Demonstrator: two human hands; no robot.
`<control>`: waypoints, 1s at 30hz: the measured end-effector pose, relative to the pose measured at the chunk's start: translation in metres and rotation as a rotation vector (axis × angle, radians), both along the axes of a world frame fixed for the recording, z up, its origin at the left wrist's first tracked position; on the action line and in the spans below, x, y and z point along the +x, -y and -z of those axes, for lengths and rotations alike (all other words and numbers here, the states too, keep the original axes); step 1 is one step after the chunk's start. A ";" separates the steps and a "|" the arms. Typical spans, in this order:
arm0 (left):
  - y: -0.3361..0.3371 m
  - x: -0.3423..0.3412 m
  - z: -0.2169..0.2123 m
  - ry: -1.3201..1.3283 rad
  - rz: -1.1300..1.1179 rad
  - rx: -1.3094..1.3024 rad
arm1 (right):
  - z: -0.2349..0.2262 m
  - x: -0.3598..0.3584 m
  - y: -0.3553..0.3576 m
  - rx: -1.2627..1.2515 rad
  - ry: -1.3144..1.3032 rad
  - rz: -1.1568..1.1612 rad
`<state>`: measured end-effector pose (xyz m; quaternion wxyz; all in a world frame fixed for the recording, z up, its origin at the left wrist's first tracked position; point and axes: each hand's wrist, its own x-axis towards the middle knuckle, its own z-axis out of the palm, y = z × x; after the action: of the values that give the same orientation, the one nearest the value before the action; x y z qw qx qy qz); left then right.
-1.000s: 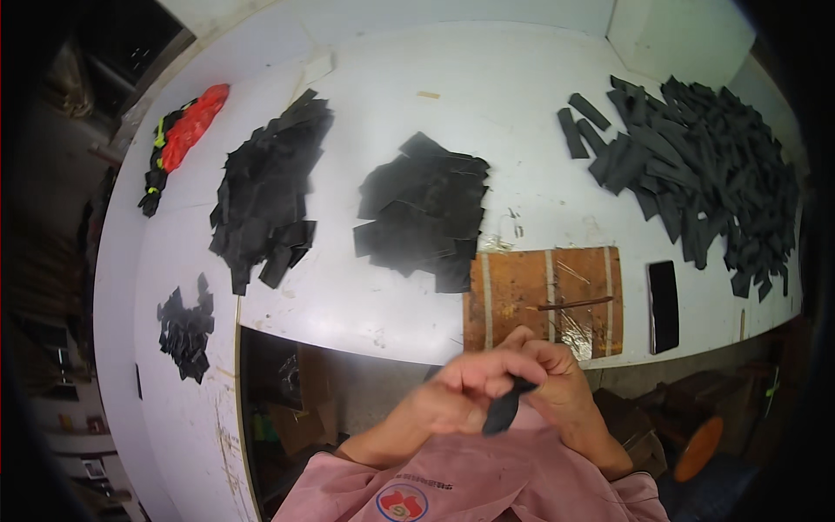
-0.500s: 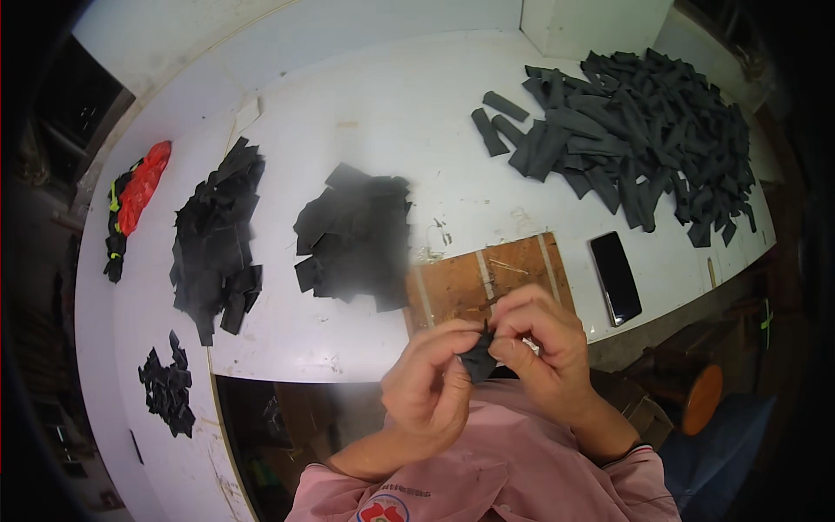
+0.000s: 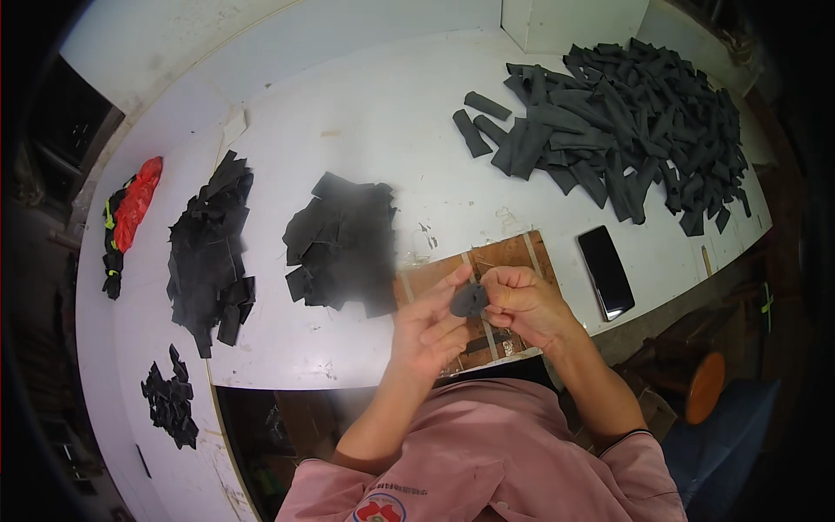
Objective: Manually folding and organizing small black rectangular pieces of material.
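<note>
Head view: left hand (image 3: 428,329) and right hand (image 3: 522,303) both pinch a small dark piece (image 3: 469,299) between them, above the wooden board (image 3: 509,261); probably soft, light, best gripped at edges.

We hold a small rolled piece (image 3: 469,299) between the fingers (image 3: 452,280) of our left hand (image 3: 428,329) and our right hand (image 3: 524,304), directly above a wooden board (image 3: 513,261) that lies at the near table (image 3: 383,122) edge. Just right of the fingers, a phone (image 3: 606,271) lies on the table. Beyond and to the right of them, well apart, sits a large heap of rolled pieces (image 3: 626,122). Just left of the fingers lies a stack of flat sheets (image 3: 344,239); further left, a second stack (image 3: 209,252); beyond that, at the far left edge, a bundle (image 3: 126,222). Left and nearer to us lies a small pile of scraps (image 3: 170,400).
</note>
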<state>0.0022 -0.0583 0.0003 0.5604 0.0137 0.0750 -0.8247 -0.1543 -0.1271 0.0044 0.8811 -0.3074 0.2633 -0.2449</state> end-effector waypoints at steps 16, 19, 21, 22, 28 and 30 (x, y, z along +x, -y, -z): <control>-0.010 -0.012 -0.043 1.434 -0.675 -0.349 | -0.063 0.008 -0.011 -1.709 -0.585 0.318; -0.012 -0.010 -0.024 1.289 -0.742 -0.324 | -0.063 0.002 -0.006 -1.919 -0.791 -0.014; -0.011 -0.013 -0.014 1.427 -0.755 -0.352 | -0.030 0.002 -0.004 -1.843 -0.791 -0.014; -0.010 -0.015 -0.014 1.332 -0.660 -0.299 | -0.019 0.001 -0.005 -1.786 -0.730 0.036; 0.011 -0.014 -0.053 1.362 -0.404 -0.552 | -0.023 -0.003 -0.004 -1.714 -0.542 0.190; 0.013 -0.014 -0.050 1.583 -0.319 -0.530 | -0.012 -0.005 -0.008 -1.720 -0.492 0.223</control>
<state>-0.0120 -0.0711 0.0505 0.5419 0.4441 -0.5337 -0.4736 -0.1592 -0.1192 0.0167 0.2367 -0.8767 0.1986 -0.3686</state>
